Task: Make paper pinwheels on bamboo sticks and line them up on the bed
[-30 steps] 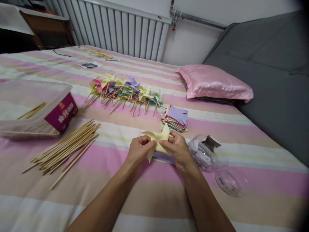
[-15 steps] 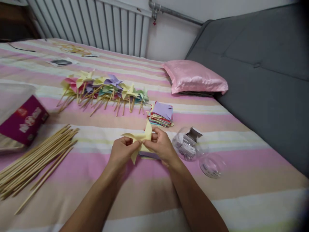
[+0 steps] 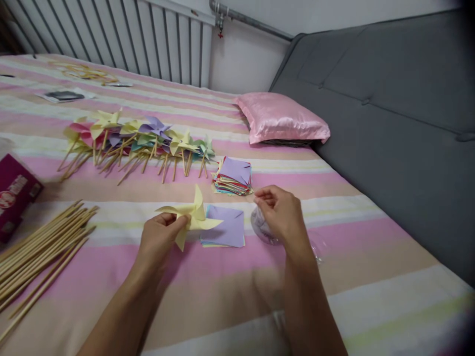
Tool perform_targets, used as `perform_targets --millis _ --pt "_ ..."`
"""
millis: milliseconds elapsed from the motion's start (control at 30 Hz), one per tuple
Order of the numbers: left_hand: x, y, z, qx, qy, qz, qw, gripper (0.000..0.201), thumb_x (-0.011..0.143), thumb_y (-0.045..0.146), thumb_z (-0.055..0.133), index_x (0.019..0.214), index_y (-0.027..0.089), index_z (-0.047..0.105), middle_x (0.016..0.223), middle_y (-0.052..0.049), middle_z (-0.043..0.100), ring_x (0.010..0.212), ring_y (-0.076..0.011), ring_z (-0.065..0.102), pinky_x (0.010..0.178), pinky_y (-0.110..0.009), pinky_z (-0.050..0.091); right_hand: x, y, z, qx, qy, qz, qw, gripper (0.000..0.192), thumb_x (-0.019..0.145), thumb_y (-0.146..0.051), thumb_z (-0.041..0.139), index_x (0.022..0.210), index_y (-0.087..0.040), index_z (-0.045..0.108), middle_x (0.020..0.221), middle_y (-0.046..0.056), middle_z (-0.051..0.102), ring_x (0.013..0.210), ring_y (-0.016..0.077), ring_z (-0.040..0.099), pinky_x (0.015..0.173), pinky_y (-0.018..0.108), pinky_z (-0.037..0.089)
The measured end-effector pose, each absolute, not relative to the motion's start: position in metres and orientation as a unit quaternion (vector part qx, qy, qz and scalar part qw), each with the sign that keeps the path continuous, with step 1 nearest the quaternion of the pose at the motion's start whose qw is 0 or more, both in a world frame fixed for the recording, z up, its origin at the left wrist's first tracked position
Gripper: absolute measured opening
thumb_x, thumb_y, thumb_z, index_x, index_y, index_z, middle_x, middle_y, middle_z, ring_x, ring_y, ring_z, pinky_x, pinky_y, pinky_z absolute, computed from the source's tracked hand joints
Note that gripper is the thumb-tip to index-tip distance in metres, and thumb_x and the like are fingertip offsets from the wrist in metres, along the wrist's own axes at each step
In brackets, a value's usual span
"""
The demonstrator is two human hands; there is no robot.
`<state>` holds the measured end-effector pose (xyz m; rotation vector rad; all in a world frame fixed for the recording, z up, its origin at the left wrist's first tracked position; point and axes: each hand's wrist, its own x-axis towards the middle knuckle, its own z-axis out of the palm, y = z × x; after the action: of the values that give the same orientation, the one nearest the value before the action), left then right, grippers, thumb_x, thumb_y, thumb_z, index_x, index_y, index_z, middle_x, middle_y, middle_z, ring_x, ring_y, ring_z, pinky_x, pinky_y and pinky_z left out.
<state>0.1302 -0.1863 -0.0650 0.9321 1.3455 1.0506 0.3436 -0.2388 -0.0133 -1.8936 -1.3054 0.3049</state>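
In my left hand (image 3: 160, 238) I pinch a yellow paper pinwheel (image 3: 199, 211) at its centre, its blades folded in and spread out. My right hand (image 3: 281, 215) is apart from it, thumb and fingers pressed together; whatever they hold is too small to make out. Below that hand stands a clear plastic tub (image 3: 261, 228), partly hidden by it. A small pile of square paper sheets (image 3: 227, 228), purple on top, lies between my hands, with slits cut toward the middle. Behind it is a taller stack of coloured squares (image 3: 234, 170).
Finished pinwheels on sticks (image 3: 148, 141) lie in a row farther back. At the left are a bundle of wooden sticks (image 3: 52, 247) and a purple box (image 3: 18, 193). A pink pillow (image 3: 284, 118) rests by the grey headboard (image 3: 378, 109). The striped bedsheet (image 3: 222, 306) is underneath.
My right hand has let go of the pinwheel and moved right, over the clear tub. The left hand keeps the pinwheel, uncovering the purple-topped pile. The view has shifted right.
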Motion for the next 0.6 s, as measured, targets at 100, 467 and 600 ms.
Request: perform_targets --millis 100,467,600 --pt "0.131 -0.188 -0.061 0.381 0.572 0.449 0.571 0.018 0.051 0.026 0.072 0.054 0.014 0.059 0.046 0.003 0.054 0.040 -0.0079 0.044 0.040 -0.019 0.031 0.365 -0.245 -0.009 -0.845 -0.464 0.043 0.261 0.014 0.074 -0.021 0.055 0.080 -0.021 0.068 0.078 0.005 0.070 0.074 0.0190 0.063 0.070 0.030 0.046" --pt "0.128 -0.186 -0.063 0.391 0.579 0.441 0.563 0.021 0.053 0.028 0.073 0.056 0.013 0.059 0.046 0.003 0.054 0.040 -0.0076 0.044 0.039 -0.019 0.031 0.393 -0.235 -0.035 -0.886 -0.441 0.142 -0.029 0.031 0.071 -0.015 0.055 0.091 -0.029 0.072 0.100 0.008 0.069 0.088 0.0243 0.065 0.066 0.029 0.044" --pt "0.127 -0.187 -0.062 0.393 0.574 0.443 0.565 0.022 0.054 0.030 0.072 0.057 0.013 0.059 0.047 0.002 0.054 0.041 -0.0077 0.044 0.039 -0.019 0.031 0.392 -0.234 -0.038 -0.872 -0.466 0.150 -0.017 0.031 0.074 -0.018 0.052 0.093 -0.032 0.072 0.100 0.006 0.069 0.089 0.0214 0.065 0.067 0.027 0.043"
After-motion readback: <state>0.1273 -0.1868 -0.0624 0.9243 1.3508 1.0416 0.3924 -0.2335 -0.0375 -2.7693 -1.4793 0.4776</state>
